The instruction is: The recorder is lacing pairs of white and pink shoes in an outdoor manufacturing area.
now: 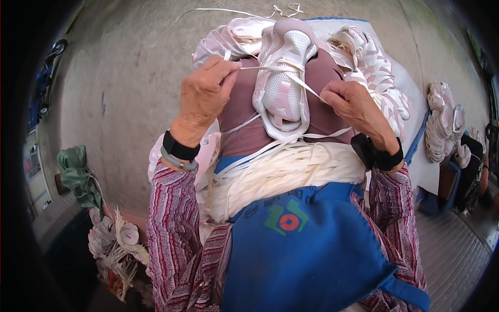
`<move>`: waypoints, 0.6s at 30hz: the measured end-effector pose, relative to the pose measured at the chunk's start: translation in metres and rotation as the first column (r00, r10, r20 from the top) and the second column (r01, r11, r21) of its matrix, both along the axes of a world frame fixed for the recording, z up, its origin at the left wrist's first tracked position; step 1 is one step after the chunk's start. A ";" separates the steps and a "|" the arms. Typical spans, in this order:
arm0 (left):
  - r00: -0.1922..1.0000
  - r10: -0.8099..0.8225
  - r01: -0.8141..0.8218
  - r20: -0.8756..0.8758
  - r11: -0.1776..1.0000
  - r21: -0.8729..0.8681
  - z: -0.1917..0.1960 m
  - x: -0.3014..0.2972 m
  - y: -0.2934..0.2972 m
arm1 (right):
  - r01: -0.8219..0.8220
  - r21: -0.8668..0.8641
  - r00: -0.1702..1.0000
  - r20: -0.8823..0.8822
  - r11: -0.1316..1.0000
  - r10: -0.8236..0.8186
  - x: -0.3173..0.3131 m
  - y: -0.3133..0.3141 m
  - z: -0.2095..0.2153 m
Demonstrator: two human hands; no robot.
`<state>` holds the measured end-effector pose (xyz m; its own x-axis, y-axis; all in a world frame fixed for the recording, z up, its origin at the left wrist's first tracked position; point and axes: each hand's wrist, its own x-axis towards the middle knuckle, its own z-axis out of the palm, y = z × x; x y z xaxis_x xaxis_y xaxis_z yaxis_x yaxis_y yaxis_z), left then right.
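A white and pale pink shoe upper point(280, 99) lies between my thighs, its collar toward me. A flat white shoelace point(275, 68) crosses its front and runs out to both sides. My left hand point(209, 86) pinches the lace left of the shoe, thumb pressed to the fingers. On the right, my right hand point(353, 99) grips the other stretch, which slants down from the shoe. Both stretches look taut. A thick bundle of loose white laces point(291, 166) rests across my lap, above the blue apron point(306, 249).
Piles of similar shoe pieces lie beyond my left knee point(221, 41) and along the right point(382, 78) on a pale sheet. More stacked shoes point(442, 125) stand farther right, near another person's arm point(482, 182). A green cloth bundle point(80, 174) sits at left; loose lace point(228, 10) lies on the floor.
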<state>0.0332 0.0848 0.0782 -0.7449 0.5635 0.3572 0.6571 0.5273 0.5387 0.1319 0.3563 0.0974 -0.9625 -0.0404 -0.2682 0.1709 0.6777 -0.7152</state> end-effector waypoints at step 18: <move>0.541 -0.120 -0.374 0.833 0.852 0.365 0.015 0.027 -0.004 | -0.295 0.199 0.937 -0.133 0.935 0.324 0.044 -0.016 0.002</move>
